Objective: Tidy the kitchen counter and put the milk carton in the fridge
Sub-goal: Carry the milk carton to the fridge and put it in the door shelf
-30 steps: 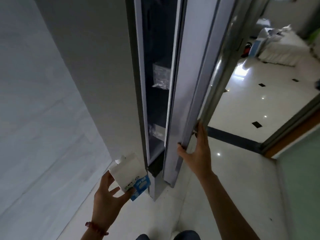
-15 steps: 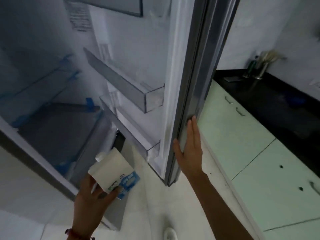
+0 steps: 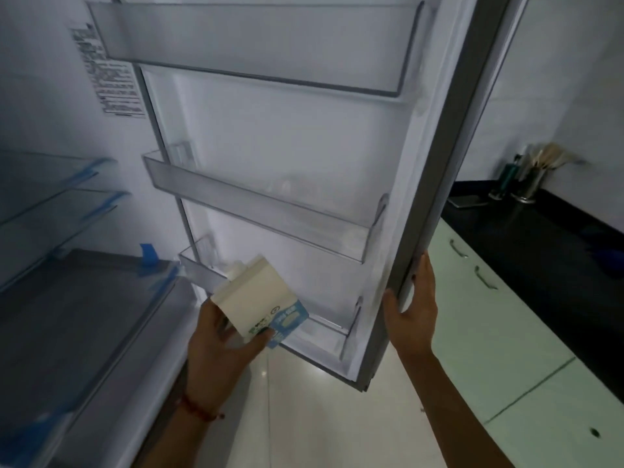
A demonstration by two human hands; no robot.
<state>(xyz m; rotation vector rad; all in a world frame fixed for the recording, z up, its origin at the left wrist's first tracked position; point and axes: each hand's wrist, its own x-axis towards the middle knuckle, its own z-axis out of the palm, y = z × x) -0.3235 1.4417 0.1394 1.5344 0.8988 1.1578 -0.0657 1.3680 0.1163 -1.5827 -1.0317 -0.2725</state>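
My left hand [image 3: 219,346] grips a white and blue milk carton [image 3: 260,302], tilted with its cap end pointing up and left. The carton hangs just in front of the lowest bin [image 3: 324,327] of the open fridge door [image 3: 435,184]. My right hand [image 3: 410,305] clasps the door's outer edge low down, thumb on the inner side. Two more door bins, a middle one [image 3: 263,204] and a top one [image 3: 250,52], look bare. To the left, the fridge interior shows glass shelves [image 3: 57,204] with blue tape and a drawer cover [image 3: 77,312].
A black counter [image 3: 540,241] runs along the right, over pale green cabinet doors [image 3: 489,336]. A utensil holder [image 3: 533,184] with wooden spoons stands at the counter's far end by the wall. Glossy white floor tiles [image 3: 320,417] lie below the door.
The fridge door went from barely ajar to wide open with my right hand on its edge. My left hand carried the carton up and right, close to the lowest door bin.
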